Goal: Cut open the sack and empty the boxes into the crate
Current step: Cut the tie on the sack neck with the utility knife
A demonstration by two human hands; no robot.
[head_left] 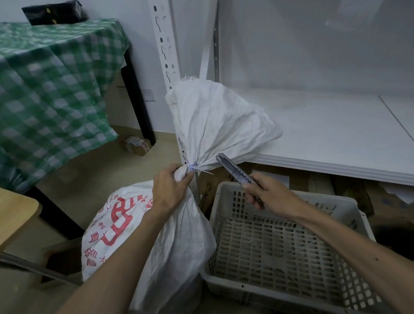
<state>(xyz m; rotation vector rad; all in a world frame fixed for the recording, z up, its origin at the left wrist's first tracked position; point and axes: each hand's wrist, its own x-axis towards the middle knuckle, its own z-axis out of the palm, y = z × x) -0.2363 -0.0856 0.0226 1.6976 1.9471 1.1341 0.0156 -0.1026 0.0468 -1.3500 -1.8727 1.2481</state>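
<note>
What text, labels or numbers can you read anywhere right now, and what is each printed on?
Sack: large red logo and red characters, creased and turned sideways; not readable.
Small cardboard box on the floor under the table: stickers, too small and blurred to read.
Black box on the checked tablecloth: yellow marks, blurred.
Utility knife and crate: no text visible.

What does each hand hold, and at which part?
Left hand grips the white woven sack at its tied neck; right hand holds the grey utility knife by its handle.

Woven sack (172,235), seemingly plastic crate (279,248)
</note>
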